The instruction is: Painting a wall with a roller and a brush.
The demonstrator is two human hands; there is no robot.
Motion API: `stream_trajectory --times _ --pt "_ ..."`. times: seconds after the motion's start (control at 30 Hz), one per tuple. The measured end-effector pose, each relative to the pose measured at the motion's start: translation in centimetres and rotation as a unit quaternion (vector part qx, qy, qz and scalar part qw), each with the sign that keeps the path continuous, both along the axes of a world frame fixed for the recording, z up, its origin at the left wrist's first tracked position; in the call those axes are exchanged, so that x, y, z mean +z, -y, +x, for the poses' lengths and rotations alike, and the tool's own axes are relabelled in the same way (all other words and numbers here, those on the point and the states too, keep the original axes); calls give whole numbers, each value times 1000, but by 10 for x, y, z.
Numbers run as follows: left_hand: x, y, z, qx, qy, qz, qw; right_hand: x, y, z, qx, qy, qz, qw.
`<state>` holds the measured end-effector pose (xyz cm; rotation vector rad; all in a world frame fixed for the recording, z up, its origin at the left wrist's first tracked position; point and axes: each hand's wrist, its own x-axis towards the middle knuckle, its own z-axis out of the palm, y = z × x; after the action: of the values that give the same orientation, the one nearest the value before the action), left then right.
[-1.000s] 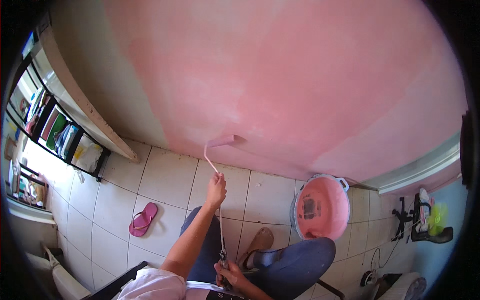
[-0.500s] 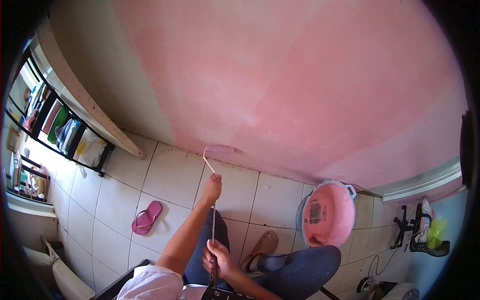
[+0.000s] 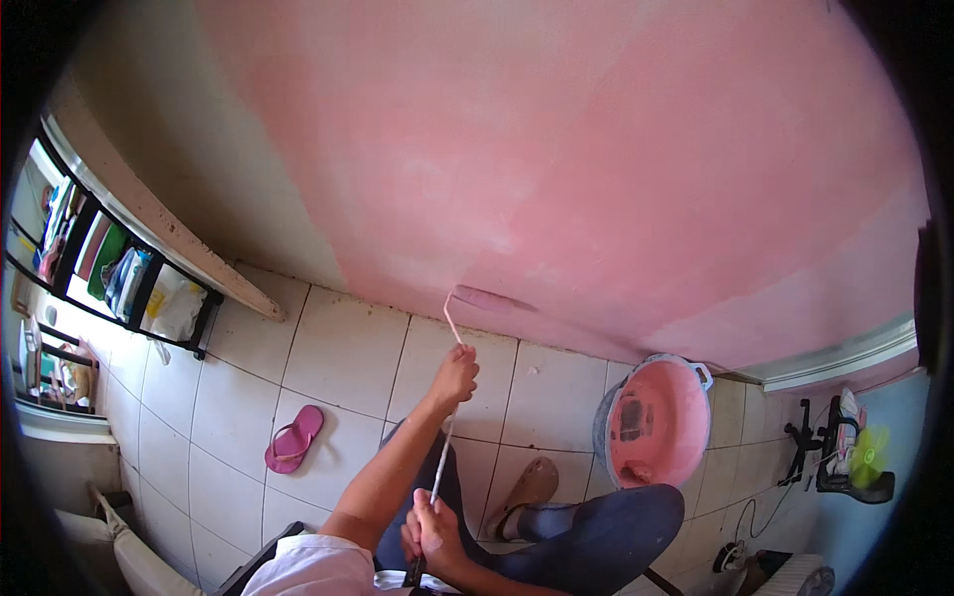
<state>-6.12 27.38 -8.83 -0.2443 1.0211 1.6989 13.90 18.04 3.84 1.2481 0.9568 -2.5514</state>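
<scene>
Below centre, left hand (image 3: pixel 455 374) and right hand (image 3: pixel 434 536) clasp 1 long, thin, whitish pole (image 3: pixel 444 454) — press its pinkish cylindrical roller (image 3: pixel 482 298) evenly.

I see daylight glaring white on the left-hand tiles (image 3: pixel 121 363); the wall (image 3: pixel 556 149) dims toward its left, the roller (image 3: pixel 484 298) casts a shadow rightward, and straight edges bow near the black rim.

Head-worn fisheye view, looking down, facing pink wall (image 3: pixel 616 149)
</scene>
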Motion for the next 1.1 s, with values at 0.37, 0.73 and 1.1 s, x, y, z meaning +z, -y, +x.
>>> stream_trajectory --times 0.37,0.73,1.1 --pt "54 -11 11 50 -32 -12 998 30 -23 15 80 -9 86 993" --pt "140 30 10 61 -123 45 990 16 18 29 75 -93 158 980" --pt "-25 52 -13 -17 -105 -112 988 -66 20 -14 -58 -128 -260 955"
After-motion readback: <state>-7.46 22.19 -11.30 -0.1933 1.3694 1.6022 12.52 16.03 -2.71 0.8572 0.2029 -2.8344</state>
